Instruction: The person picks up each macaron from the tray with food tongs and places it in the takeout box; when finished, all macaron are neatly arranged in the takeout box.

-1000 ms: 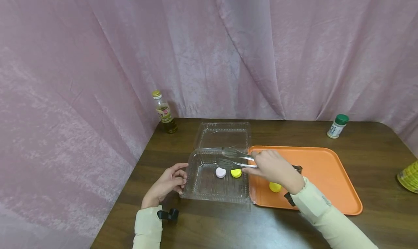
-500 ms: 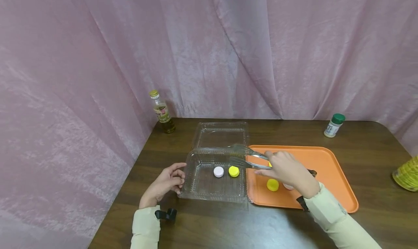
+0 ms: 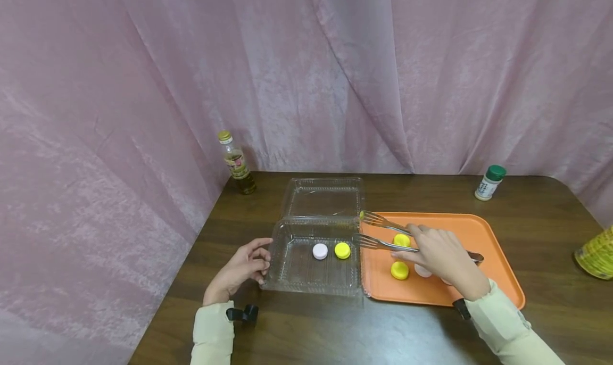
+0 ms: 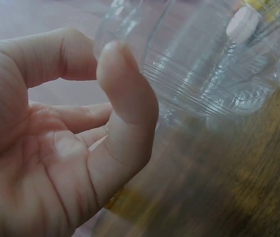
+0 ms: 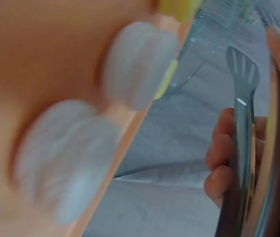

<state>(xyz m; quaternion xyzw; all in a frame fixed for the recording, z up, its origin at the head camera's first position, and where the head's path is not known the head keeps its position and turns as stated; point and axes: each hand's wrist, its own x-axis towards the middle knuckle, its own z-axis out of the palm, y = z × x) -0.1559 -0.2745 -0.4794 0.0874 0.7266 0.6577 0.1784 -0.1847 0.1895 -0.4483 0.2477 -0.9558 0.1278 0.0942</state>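
Observation:
In the head view my left hand (image 3: 241, 272) is at the left edge of a clear plastic clamshell container (image 3: 287, 280), its curled fingers holding the rim. One pale pink macaron (image 3: 320, 251) and one yellow macaron (image 3: 342, 250) lie inside. My right hand (image 3: 442, 256) grips metal tongs (image 3: 383, 243), with their slotted ends spread apart and nothing between them. Those ends hover by the container's right edge and the orange tray (image 3: 464, 232). On the tray lie two yellow macarons, one nearer (image 3: 399, 270) and one partly behind the tongs (image 3: 401, 241), plus two whitish macarons (image 5: 140, 64), partly hidden in the head view.
The container's lid (image 3: 325, 197) lies opened back behind its base. At the back left stands an oil bottle (image 3: 239, 165), and at the back right a green-capped shaker (image 3: 490, 183). A yellow patterned object (image 3: 596, 256) is cut off at the right edge. A pink curtain (image 3: 287, 77) hangs behind.
My right hand and the tongs have moved right, from over the container to the tray's left side. More of the tray's macarons show. My left hand keeps its place on the container.

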